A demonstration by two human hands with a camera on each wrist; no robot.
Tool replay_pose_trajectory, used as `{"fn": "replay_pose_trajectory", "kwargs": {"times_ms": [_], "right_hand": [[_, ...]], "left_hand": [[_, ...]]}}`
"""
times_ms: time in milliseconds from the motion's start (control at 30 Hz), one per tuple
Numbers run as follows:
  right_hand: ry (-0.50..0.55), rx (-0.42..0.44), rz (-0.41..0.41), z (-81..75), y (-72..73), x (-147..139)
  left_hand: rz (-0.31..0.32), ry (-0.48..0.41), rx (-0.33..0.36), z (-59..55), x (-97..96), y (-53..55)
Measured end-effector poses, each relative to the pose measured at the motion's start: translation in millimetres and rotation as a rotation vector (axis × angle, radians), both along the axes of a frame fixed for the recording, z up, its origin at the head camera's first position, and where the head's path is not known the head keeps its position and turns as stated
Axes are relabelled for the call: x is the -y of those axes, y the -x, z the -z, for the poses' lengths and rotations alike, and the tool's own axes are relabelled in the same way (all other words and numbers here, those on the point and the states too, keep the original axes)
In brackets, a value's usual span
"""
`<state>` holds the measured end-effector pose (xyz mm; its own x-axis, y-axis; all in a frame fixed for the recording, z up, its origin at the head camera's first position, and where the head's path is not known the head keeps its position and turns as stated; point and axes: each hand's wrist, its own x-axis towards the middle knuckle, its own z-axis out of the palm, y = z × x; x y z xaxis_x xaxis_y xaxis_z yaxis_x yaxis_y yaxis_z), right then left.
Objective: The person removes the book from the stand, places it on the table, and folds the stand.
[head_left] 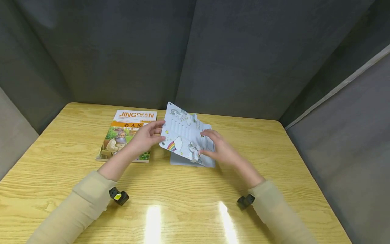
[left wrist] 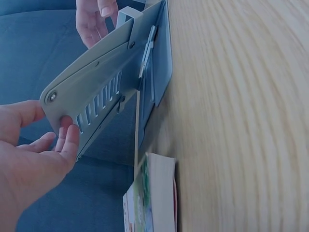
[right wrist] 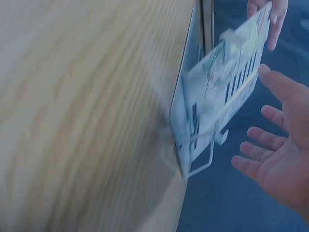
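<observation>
A white book stand (head_left: 179,130) with unicorn and rainbow prints stands on the table, its slotted panel tilted up from a flat base (head_left: 182,160). My left hand (head_left: 147,136) holds the panel's raised left edge between thumb and fingers. From behind, the left wrist view shows the panel's slots and the fingers (left wrist: 68,140) at its edge. Beside the stand's right side is my right hand (head_left: 223,148), fingers spread. In the right wrist view that hand (right wrist: 285,130) appears apart from the panel, holding nothing.
A book (head_left: 129,134) with an orange title band lies flat on the wooden table (head_left: 182,196), left of the stand and partly under my left forearm in view. Dark partition panels (head_left: 237,61) rise behind the table.
</observation>
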<state>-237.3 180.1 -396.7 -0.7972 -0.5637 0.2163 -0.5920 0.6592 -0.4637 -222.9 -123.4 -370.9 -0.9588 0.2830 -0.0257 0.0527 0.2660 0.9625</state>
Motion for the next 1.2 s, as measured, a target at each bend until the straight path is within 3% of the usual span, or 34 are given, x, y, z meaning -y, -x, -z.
{"fn": "replay_pose_trajectory", "kwargs": {"times_ms": [367,633,1200], "right_hand": [[-0.130,0.048,0.018,7.0,22.9,-22.2],[-0.140,0.142,0.006,12.1,39.0,-34.0],[-0.122,0.356,0.012,24.8,56.0,-44.9]], "left_hand": [[-0.005,0.030,0.026,10.4,5.0,3.2],[-0.001,0.042,0.044,17.1,7.0,4.3],[0.006,0.114,0.062,28.5,14.0,6.3]]}}
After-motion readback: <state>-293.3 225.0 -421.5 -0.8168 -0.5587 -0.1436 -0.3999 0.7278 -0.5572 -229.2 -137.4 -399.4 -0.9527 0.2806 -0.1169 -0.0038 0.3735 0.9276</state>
